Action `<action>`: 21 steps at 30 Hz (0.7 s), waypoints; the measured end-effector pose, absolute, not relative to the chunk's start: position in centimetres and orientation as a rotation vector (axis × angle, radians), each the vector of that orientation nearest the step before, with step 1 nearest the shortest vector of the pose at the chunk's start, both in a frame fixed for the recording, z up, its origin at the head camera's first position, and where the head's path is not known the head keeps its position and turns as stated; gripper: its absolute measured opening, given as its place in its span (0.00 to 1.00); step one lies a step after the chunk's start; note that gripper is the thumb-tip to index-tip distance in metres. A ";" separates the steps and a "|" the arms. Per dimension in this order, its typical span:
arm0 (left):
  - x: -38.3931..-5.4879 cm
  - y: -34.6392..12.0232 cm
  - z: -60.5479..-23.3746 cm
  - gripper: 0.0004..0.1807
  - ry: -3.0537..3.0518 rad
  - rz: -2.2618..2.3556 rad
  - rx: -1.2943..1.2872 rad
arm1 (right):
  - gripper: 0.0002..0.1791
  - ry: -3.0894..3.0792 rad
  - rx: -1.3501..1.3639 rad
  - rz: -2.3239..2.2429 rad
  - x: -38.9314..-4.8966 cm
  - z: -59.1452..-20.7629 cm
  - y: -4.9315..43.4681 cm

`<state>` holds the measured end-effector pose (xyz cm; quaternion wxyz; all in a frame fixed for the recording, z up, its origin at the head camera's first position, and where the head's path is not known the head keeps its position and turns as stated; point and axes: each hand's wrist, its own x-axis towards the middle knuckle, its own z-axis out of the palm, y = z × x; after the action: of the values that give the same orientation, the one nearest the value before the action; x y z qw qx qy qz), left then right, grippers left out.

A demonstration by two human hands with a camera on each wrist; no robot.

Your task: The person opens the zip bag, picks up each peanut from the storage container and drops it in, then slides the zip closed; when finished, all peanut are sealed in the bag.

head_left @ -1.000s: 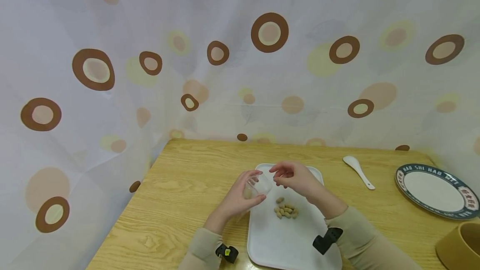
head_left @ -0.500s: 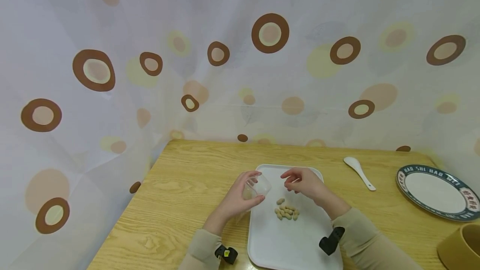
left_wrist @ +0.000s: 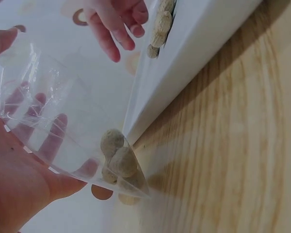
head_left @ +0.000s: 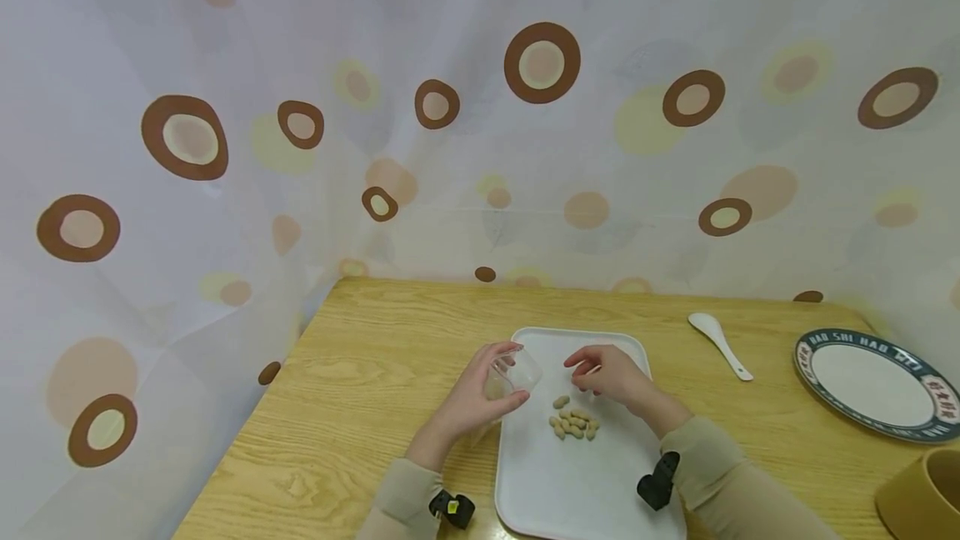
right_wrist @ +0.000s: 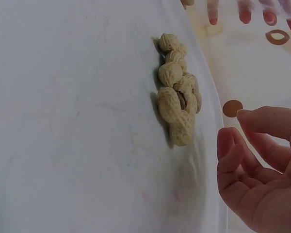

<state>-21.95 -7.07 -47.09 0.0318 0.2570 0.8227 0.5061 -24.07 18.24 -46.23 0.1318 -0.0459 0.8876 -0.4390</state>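
My left hand (head_left: 468, 394) holds a clear plastic bag (left_wrist: 63, 97) by its mouth, fingers and thumb spread around the opening, beside the left edge of the white tray (head_left: 570, 490). Several peanuts (left_wrist: 120, 158) lie in the bag's bottom corner, as the left wrist view shows. Over the tray is my right hand (head_left: 615, 375), its fingers loosely bent and nothing visible between them. Just below that hand, several unshelled peanuts (head_left: 576, 423) sit in a small pile on the tray, with a single peanut (head_left: 561, 402) slightly apart behind them.
Right of the tray lies a white spoon (head_left: 718, 344) on the wooden table (head_left: 360, 373). Farther right are a dark-rimmed oval plate (head_left: 870, 382) and, near the front, a tan cup (head_left: 918, 498). A patterned curtain (head_left: 450, 240) hangs behind the table.
My right hand has drawn back from the bag's mouth, moving right and slightly nearer over the tray. The left hand and the bag have stayed nearly in place.
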 end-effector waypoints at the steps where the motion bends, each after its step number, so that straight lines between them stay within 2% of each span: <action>1: -22.0 -7.1 -47.1 0.34 2.536 1.556 0.792 | 0.14 2.577 -0.127 -1.267 -24.1 -46.3 18.2; 21: -22.0 -7.2 -47.0 0.35 2.549 1.543 0.769 | 0.11 2.620 -0.234 -1.130 -23.9 -47.8 17.6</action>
<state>-22.03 -7.19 -47.02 0.0322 0.2498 0.8279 0.5011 -23.90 17.60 -47.82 0.1388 -0.0809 0.9062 -0.3910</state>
